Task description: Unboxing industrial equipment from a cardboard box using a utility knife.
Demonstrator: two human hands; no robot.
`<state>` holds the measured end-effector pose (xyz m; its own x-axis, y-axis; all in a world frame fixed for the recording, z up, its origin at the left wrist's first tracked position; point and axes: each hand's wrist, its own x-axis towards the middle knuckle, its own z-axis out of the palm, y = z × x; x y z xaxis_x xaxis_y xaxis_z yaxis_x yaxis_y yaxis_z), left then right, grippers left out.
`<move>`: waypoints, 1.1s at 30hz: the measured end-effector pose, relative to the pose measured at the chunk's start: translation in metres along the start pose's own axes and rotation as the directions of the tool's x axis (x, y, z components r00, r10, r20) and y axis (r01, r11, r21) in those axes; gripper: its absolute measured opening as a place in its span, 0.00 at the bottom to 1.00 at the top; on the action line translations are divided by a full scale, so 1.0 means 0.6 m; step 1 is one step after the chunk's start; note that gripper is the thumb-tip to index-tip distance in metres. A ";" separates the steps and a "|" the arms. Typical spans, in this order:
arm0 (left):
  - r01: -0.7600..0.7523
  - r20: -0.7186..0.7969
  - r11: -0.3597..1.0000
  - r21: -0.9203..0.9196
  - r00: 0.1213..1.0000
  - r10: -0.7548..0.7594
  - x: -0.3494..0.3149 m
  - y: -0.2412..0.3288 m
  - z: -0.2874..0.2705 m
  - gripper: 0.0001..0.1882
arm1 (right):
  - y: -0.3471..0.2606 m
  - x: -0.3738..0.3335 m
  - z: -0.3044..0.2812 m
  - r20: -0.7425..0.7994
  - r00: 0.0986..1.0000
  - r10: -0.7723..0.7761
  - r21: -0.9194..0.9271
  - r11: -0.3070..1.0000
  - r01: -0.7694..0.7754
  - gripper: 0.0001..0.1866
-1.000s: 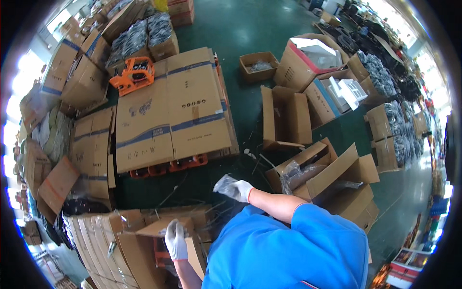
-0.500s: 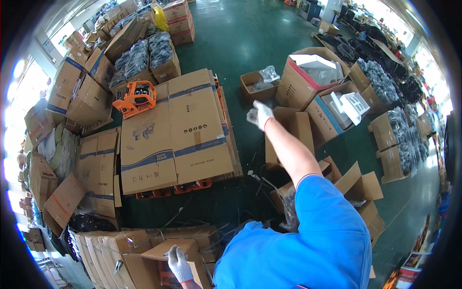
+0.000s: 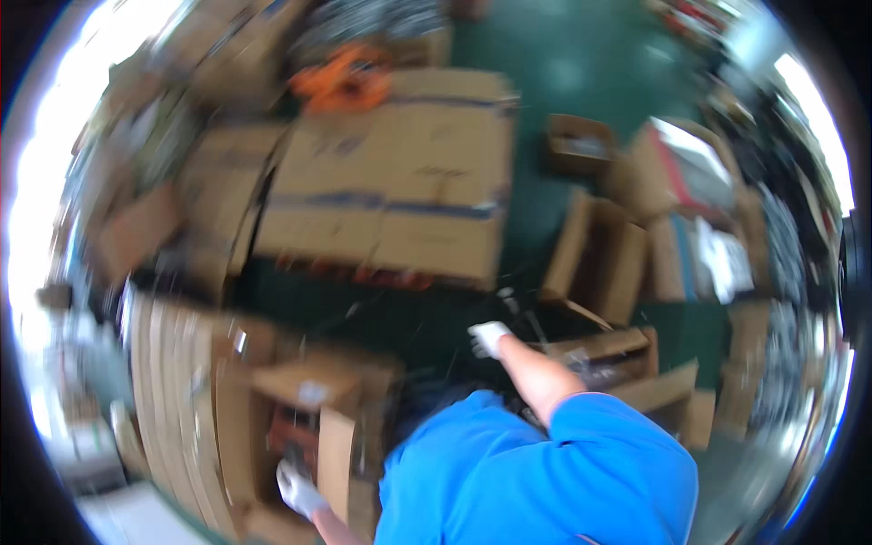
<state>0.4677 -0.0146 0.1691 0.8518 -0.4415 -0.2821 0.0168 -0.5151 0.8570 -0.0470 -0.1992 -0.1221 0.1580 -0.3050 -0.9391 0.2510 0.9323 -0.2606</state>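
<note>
My left hand (image 3: 300,490), in a white glove, is at the mouth of an open cardboard box (image 3: 338,463) at the lower left. An orange-red part (image 3: 293,438) shows inside that box, just beyond the fingers. Motion blur hides whether those fingers grip anything. My right hand (image 3: 490,338), also gloved in white, hangs over the dark green floor in front of me. Its fingers look loosely apart, with nothing visible in them. Right of it lies an open box (image 3: 599,356) with dark contents, blurred.
A wide stack topped with flat cardboard (image 3: 436,241) stands ahead, with an orange frame-like piece (image 3: 343,80) at its far left corner. Tall upright cartons (image 3: 173,391) line the lower left. An open empty carton (image 3: 595,259) and a box with white pieces (image 3: 686,259) stand right.
The view has swung down and left. My right arm has drawn back from over the boxes at right to closer in. My left hand has moved to the open box's mouth.
</note>
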 end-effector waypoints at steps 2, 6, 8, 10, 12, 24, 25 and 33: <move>0.007 -0.061 1.000 0.018 0.998 -0.006 0.010 -0.005 -0.019 0.24 | 0.017 0.017 -0.066 0.028 1.000 -0.004 0.030 1.000 0.003 0.13; 0.103 -0.214 0.991 -0.091 0.969 -0.120 0.095 -0.120 -0.133 0.23 | -0.007 -0.043 -0.038 -0.139 0.977 -0.163 -0.324 0.940 0.110 0.12; 0.134 -0.209 0.987 -0.091 0.966 -0.150 0.106 -0.140 -0.155 0.19 | -0.004 -0.036 -0.064 -0.125 0.977 -0.170 -0.390 0.914 0.110 0.11; 0.160 -0.242 0.987 -0.032 0.957 -0.163 0.128 -0.184 -0.194 0.16 | -0.014 -0.044 -0.015 -0.173 0.964 -0.201 -0.454 0.885 0.103 0.11; 0.154 -0.228 0.988 -0.011 0.962 -0.152 0.157 -0.220 -0.216 0.15 | -0.025 -0.063 0.047 -0.204 0.949 -0.242 -0.515 0.851 0.106 0.12; 0.160 0.503 0.802 0.576 0.704 -0.501 0.325 -0.212 -0.136 0.51 | -0.115 -0.239 0.598 0.251 0.729 -0.637 -0.598 0.490 0.634 0.20; 0.097 0.513 0.781 0.617 0.703 -0.492 0.323 -0.213 -0.131 0.53 | -0.110 -0.266 0.638 0.352 0.638 -0.684 -0.597 0.361 0.716 0.18; 0.329 -0.243 0.897 0.295 0.934 -0.263 0.219 -0.290 -0.097 0.42 | 0.054 -0.416 0.874 0.781 0.286 -0.556 -0.445 -0.172 0.879 0.12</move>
<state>0.6073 0.0595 0.0078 0.9180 -0.0988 -0.3840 0.1409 -0.8241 0.5487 0.4224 -0.1948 0.2213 0.6512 -0.7572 0.0505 -0.3294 -0.3420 -0.8801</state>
